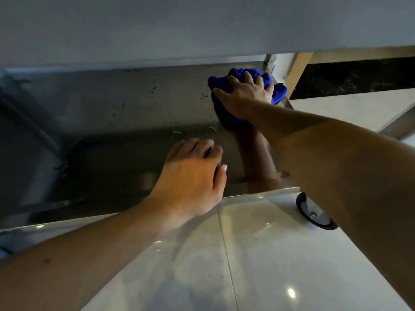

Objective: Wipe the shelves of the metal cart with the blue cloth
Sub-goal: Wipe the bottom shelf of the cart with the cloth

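White glossy floor (258,254) lies nearest, with a black caster (311,213) at the cart's corner. The left hand (190,178) rests on the lower shelf (112,113), fingers loosely bent, holding nothing. Farther back, the right hand (243,95) presses the cloth (278,93) into the shelf's far right corner, fingers curled over it.

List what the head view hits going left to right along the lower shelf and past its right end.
left hand resting on the lower shelf → right hand pressing the blue cloth at the shelf's far right corner → caster wheel on the tiled floor
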The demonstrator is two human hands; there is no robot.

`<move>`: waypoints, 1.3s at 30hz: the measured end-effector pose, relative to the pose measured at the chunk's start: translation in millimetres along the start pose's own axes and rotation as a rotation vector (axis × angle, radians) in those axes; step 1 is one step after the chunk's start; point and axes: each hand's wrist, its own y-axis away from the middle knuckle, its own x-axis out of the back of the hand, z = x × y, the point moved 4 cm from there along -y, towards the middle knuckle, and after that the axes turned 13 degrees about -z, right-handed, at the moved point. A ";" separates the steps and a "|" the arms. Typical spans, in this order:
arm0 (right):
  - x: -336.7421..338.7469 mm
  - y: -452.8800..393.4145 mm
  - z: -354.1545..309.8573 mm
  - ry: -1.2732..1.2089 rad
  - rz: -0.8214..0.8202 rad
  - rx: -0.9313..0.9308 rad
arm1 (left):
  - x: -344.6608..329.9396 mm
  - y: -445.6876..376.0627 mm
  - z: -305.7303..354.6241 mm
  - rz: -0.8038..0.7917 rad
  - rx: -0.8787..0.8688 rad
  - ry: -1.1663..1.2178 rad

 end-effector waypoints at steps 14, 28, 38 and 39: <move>6.1 -13.0 -6.6 -0.002 0.012 0.025 | -3.3 -1.5 -3.7 0.065 -0.009 -0.021; -33.6 122.3 -0.3 -0.013 -0.062 0.057 | 9.2 4.9 2.9 0.099 -0.044 0.114; -46.3 176.4 -31.6 0.052 -0.086 0.125 | 18.3 25.2 -37.0 0.123 0.154 0.216; -47.4 178.4 -39.8 0.055 -0.078 0.152 | 18.8 28.3 -46.5 0.116 0.187 0.189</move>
